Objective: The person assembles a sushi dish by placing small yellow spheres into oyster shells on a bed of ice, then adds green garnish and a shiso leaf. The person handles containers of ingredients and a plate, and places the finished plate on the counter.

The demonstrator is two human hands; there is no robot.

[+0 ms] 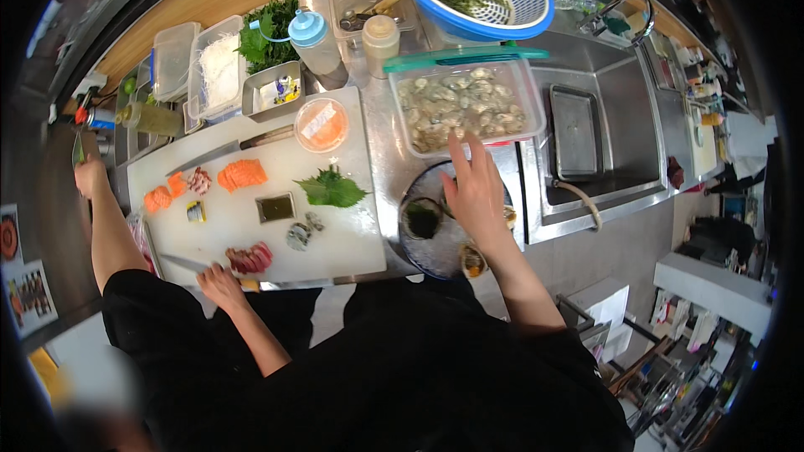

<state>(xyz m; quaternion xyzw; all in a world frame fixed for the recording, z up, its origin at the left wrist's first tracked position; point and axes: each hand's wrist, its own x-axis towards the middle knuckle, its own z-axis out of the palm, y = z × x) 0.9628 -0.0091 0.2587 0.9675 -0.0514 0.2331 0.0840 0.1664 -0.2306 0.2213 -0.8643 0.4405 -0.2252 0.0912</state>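
Observation:
My right hand (476,192) reaches over a dark round plate (437,258), fingers apart and bent toward the near edge of a clear tub of shucked oysters (456,105). I see nothing held in it; whether the fingertips touch the tub I cannot tell. On the plate, a cup of dark green food (422,219) sits to the left of the hand, and a topped oyster shell (473,260) lies at the near rim. Another topped piece (509,216) is partly covered by my wrist. My left hand is not in view.
At left, a co-worker's hand (221,286) holds a knife (182,263) along the cutting board (335,234); their other hand (87,177) grips something greenish. Salmon pieces (242,174) and a shiso leaf (331,188) lie there. A blue-rimmed colander (529,0) and sink (620,100) stand beyond.

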